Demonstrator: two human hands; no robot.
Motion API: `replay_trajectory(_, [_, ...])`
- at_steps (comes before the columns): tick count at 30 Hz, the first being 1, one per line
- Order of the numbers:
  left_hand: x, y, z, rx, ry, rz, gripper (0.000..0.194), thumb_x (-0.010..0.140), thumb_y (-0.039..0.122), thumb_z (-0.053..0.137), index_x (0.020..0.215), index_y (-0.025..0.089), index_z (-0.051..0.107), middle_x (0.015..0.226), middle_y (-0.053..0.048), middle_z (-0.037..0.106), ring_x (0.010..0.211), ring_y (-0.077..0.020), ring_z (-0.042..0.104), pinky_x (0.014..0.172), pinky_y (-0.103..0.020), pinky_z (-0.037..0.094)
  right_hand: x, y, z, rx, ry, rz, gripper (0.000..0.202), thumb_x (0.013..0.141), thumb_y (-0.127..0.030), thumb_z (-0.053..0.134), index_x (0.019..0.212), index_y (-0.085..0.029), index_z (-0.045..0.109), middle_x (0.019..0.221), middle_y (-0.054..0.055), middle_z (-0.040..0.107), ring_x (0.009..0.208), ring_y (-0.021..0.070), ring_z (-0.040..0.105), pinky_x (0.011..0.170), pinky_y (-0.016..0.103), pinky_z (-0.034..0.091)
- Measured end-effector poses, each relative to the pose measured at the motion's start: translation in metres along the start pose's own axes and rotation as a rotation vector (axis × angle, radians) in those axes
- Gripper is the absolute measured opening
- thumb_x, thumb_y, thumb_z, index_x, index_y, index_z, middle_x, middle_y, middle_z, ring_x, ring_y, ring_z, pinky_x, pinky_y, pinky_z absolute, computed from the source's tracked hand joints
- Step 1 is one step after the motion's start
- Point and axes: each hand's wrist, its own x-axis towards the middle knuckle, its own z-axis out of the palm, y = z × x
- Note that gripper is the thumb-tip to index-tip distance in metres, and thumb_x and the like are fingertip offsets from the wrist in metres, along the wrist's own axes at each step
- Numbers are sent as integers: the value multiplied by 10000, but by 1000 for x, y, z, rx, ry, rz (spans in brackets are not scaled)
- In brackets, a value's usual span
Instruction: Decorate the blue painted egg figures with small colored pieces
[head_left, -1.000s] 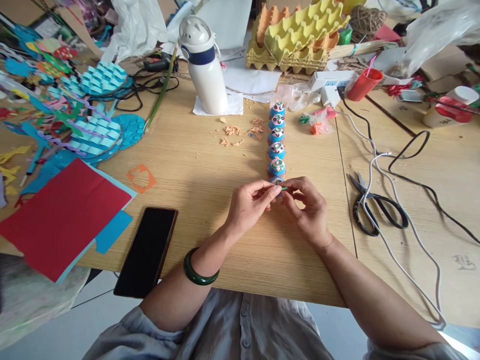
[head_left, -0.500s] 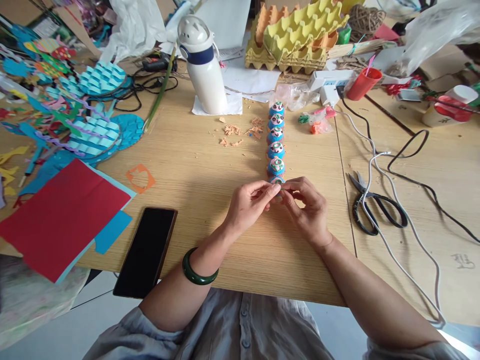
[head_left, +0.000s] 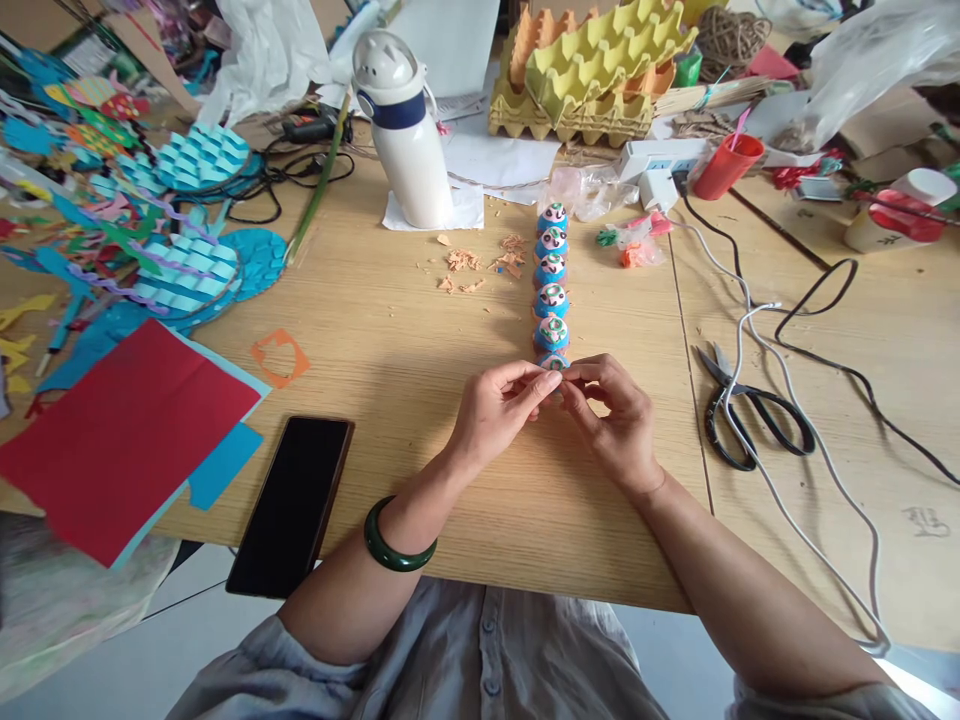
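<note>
A row of small blue domes (head_left: 553, 268), joined in a line, runs away from me along the table. White or pink patches with dark and green marks cover their tops. At the near end of the row, my left hand (head_left: 496, 408) and my right hand (head_left: 613, 415) meet fingertip to fingertip. Thumbs and fingers of both are pinched together in front of the nearest dome (head_left: 554, 362), which they partly cover. Whatever lies between the fingertips is too small and hidden to name. A dark green bangle (head_left: 400, 535) circles my left wrist.
Left of my arms lie a phone (head_left: 292, 505), red paper (head_left: 131, 440) and blue paper crafts (head_left: 187, 270). A white bottle (head_left: 416, 160) stands behind orange shavings (head_left: 463, 260). Scissors (head_left: 750, 410) and a white cable (head_left: 832, 480) lie right; egg trays (head_left: 600, 70) are stacked behind.
</note>
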Motion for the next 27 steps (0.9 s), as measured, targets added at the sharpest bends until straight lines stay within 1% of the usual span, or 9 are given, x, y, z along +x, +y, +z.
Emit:
replay_trajectory(3, [0,0,0,29,-5,9,387,851,547,749,822,161,753,692,-30,729,571,-105,612,547,-201,502,1,-1,0,-14,-10,5,45,954,-229,683,998,-233,693,947,23,695,791,122,649,656,266,559])
replay_trajectory(7, [-1,1,0,17,-14,6,400,866,557,731,795,164,742,693,-31,725,574,-108,607,544,-207,493,1,-1,-1,-29,-21,4,18,956,-245,682,961,-234,696,930,23,699,793,128,655,663,272,569])
replay_trajectory(11, [0,1,0,16,9,-2,388,862,546,738,804,162,740,697,-30,722,574,-105,596,534,-205,473,0,0,-1,-20,-1,20,29,959,-248,676,973,-237,699,943,25,699,781,126,657,644,272,568])
replay_trajectory(16, [0,0,0,70,12,36,361,878,517,718,828,160,746,692,-27,718,567,-108,603,535,-207,472,2,-2,0,-22,-24,22,34,954,-254,681,977,-238,699,943,27,697,780,125,648,641,266,563])
replay_trajectory(21, [0,0,0,59,20,44,384,866,538,729,799,160,741,678,-23,710,572,-108,599,543,-205,477,2,-3,0,-23,-19,12,31,958,-260,677,949,-236,693,930,26,700,761,125,644,637,272,563])
replay_trajectory(27, [1,-1,-1,67,16,54,363,859,525,745,839,163,763,678,-16,713,559,-100,599,546,-199,484,2,-3,0,-34,-19,-5,60,956,-238,679,1009,-241,707,987,33,703,778,121,651,642,270,569])
